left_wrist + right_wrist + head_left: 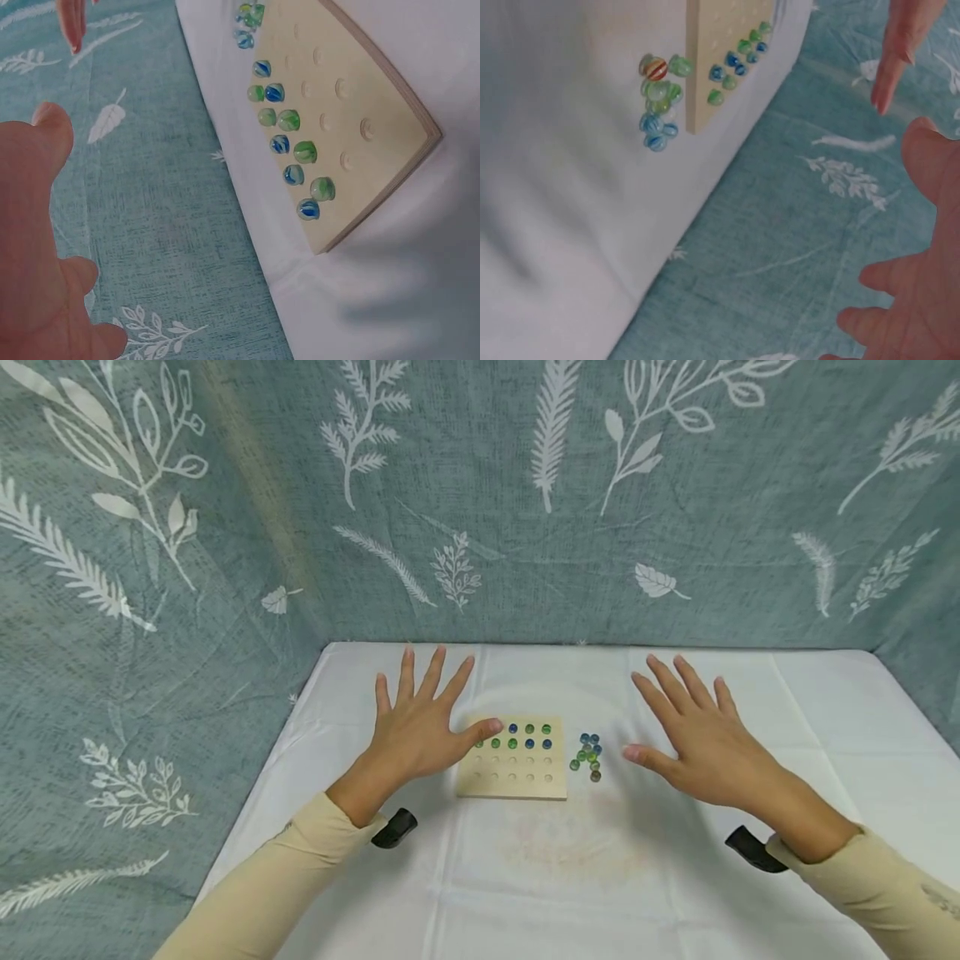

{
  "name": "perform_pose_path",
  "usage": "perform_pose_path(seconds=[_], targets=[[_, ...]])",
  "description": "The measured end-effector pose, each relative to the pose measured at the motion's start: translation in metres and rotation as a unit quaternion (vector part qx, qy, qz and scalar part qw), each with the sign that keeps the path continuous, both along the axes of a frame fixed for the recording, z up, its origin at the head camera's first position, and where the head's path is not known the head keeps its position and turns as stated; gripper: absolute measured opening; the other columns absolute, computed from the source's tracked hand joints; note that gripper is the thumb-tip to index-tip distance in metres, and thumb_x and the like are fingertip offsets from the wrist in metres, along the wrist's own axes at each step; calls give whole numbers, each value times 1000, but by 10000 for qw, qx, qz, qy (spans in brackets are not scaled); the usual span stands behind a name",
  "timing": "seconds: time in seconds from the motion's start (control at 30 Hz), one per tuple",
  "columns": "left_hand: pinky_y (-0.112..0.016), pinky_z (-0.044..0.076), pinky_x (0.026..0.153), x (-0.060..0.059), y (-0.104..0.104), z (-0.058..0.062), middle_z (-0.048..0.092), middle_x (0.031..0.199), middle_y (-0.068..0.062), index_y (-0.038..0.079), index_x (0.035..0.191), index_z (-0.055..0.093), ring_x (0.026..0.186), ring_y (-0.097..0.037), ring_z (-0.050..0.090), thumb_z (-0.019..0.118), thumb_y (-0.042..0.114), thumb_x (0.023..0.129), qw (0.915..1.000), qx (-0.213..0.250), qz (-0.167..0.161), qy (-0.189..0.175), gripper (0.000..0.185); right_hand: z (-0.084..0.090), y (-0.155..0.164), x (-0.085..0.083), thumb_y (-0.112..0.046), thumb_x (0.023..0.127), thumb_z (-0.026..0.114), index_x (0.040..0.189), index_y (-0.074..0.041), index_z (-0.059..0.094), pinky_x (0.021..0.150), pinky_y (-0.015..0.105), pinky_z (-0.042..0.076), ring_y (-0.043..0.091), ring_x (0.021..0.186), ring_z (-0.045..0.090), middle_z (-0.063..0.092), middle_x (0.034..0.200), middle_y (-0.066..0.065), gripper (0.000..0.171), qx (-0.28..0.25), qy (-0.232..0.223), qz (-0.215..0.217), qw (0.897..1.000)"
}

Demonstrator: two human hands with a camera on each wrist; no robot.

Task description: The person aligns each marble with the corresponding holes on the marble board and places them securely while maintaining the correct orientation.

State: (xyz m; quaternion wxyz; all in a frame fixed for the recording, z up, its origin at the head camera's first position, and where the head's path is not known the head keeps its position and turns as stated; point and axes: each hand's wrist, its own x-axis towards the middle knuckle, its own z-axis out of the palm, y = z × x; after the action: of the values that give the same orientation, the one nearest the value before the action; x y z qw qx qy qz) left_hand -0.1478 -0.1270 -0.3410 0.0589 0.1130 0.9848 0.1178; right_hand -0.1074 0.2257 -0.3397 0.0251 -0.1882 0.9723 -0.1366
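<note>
Sleeves at the near edge, both hands hovering flat over the table (825, 710), fingers spread, gripping nothing. Left hand (416, 735): thumb tip over the wooden board's (517, 781) far-left corner. Board sits mid-table; blue and green marbles (528, 736) fill its two far rows, near rows bare. Right hand (701, 739) just right of the loose marble cluster (588, 756), which lies beside the board's right edge.

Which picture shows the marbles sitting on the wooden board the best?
The left wrist view: the marbles on the board look big, two clear rows of blue and green. The head view shows them small, partly behind the left hand. The right wrist view shows only a few, tiny.
</note>
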Motion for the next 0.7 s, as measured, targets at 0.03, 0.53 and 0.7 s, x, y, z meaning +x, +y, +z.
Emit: perform_pose_path(seconds=[0.03, 0.53, 0.7], targets=[[-76, -9, 123, 0, 0, -1, -3, 178, -6, 38, 168, 9, 162, -41, -19, 45, 86, 91, 10000, 11, -4, 8, 97, -1, -1, 0, -63, 100, 58, 169, -18, 15, 121, 79, -1, 43, 164, -2, 5, 178, 12, 93, -10, 3, 4, 10000], [-73, -10, 125, 1, -2, -10, -7, 178, -3, 39, 168, 5, 162, -38, -21, 45, 88, 89, 9999, -34, -67, -149, 101, -14, -6, 2, -63, 100, 58, 169, -18, 15, 122, 78, -1, 41, 164, -3, 4, 178, 11, 93, -52, 14, 46, 10000], [-72, -10, 125, 0, -5, -15, -8, 178, -3, 39, 168, 4, 162, -37, -21, 45, 88, 89, 9998, -48, -47, -163, 102, -15, -8, 2, -62, 101, 58, 169, -18, 15, 122, 77, 1, 40, 165, -3, 5, 178, 11, 92, -22, 33, 58, 10000]])
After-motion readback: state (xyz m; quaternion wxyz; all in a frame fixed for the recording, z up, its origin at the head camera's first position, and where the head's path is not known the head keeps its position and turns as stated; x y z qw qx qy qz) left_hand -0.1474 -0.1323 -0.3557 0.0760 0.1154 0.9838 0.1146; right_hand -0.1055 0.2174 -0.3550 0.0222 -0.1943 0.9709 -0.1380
